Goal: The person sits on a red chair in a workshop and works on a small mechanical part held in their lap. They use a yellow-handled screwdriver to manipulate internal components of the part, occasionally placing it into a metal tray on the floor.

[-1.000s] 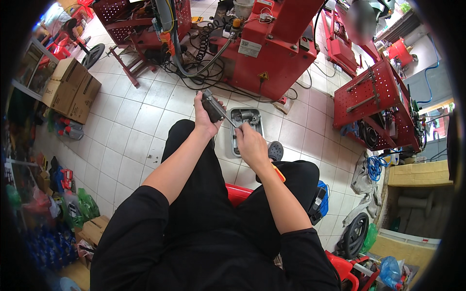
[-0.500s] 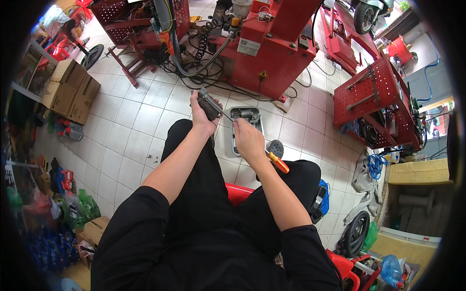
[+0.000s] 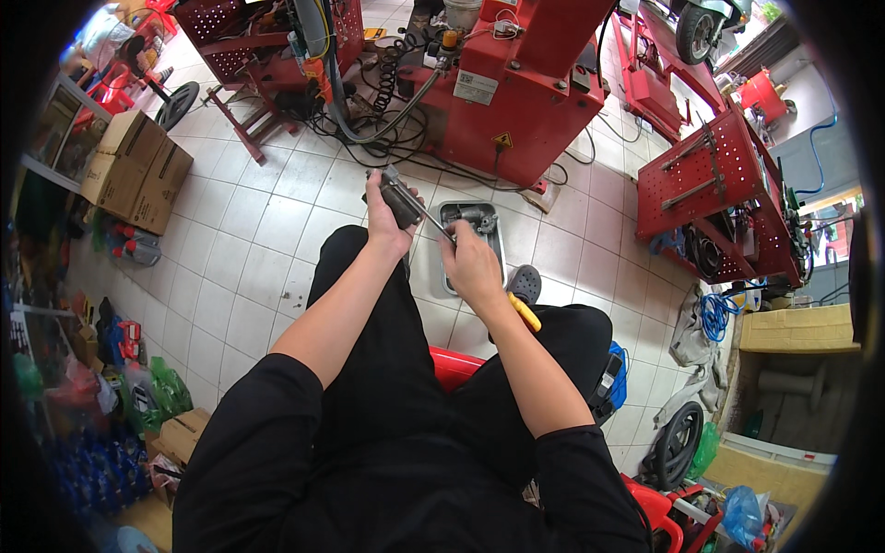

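My left hand (image 3: 387, 224) is closed around a dark cylindrical metal part (image 3: 400, 205) with a lighter metal end, held above the floor in front of my knees. My right hand (image 3: 473, 267) grips a screwdriver (image 3: 526, 314); its yellow handle sticks out behind the hand, partly hidden by the wrist. The thin metal shaft runs from my right fingers up to the side of the cylindrical part. Where the tip meets the part is too small to make out. Below and behind my right hand, a grey metal tray (image 3: 502, 247) on the floor holds several metal parts (image 3: 479, 218).
A red machine (image 3: 516, 115) with hoses and cables stands ahead on the tiles. To the right is a red perforated tool cart (image 3: 687, 184). Cardboard boxes (image 3: 138, 175) are at the left. A red seat (image 3: 452, 367) shows between my legs, and a grey clog (image 3: 525, 282) beyond my right knee.
The screwdriver has turned and slid slightly, so its handle shows less orange and sits closer to my right wrist. My right fingers have shifted a little; the left hand stays nearly still.
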Demonstrator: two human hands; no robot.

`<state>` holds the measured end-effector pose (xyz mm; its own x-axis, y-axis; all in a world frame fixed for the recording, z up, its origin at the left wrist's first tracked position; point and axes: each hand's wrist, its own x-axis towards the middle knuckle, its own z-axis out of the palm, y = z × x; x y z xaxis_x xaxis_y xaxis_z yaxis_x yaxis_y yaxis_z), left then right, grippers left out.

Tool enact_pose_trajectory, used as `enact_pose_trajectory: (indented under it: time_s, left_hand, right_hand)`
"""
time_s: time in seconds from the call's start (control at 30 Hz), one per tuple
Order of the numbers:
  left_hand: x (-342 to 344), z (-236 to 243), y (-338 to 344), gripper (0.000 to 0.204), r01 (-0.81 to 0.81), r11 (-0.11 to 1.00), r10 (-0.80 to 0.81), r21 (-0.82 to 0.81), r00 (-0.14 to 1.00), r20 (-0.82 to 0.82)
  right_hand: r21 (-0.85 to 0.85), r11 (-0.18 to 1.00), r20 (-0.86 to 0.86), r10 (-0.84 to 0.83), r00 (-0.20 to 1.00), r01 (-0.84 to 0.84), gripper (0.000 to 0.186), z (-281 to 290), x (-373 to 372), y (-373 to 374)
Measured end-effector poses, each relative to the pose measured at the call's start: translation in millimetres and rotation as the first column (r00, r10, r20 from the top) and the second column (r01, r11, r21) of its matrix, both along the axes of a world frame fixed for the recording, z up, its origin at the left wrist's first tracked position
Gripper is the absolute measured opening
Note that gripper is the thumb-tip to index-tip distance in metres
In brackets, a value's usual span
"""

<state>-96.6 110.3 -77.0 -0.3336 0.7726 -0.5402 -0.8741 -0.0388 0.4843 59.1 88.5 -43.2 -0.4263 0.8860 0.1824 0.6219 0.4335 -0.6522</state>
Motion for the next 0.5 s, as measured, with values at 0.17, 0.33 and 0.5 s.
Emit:
enact_pose_trajectory:
  time_s: [0.17,0.33,0.5]
  left_hand:
    - [2,2,0,0.051,0.001,1.000,-0.001,-0.024,1.000,-0.002]
    - [1,2,-1,0.050,0.021,1.000,-0.021,-0.024,1.000,-0.019]
    - [2,-4,-1,0.050,0.075,0.997,-0.076,-0.025,0.996,-0.049]
  right_hand:
    - [0.025,1.000,-0.097,-0.005,0.995,0.008,0.017,-7,0,2]
    - [-0.054,0.998,0.114,0.022,0.993,-0.016,0.019,-1,2,3]
    - [-0.092,0.996,-0.037,-0.004,0.999,0.000,0.019,-3,2,2]
